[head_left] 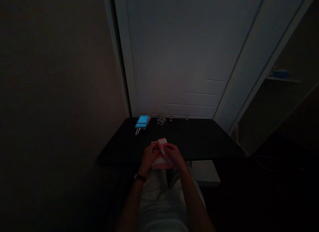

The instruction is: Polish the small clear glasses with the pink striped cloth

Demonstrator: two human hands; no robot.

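Just over the near edge of the dark table (196,139), both hands are closed on a pink-and-white folded piece (161,164). It looks soft, but poor light leaves unclear whether it is cloth or paper. My left hand (149,155), with a dark band on the wrist, grips its left side. The fingers of my right hand (174,155) pinch a raised flap near the top right. Parts of the piece are covered by the fingers.
A device with a lit blue screen (142,121) and a white strap lies at the table's back left. Small shiny clear pieces (161,119) cluster along the back edge. A pale panelled door (189,52) stands behind. Low at right is a white box (205,172).
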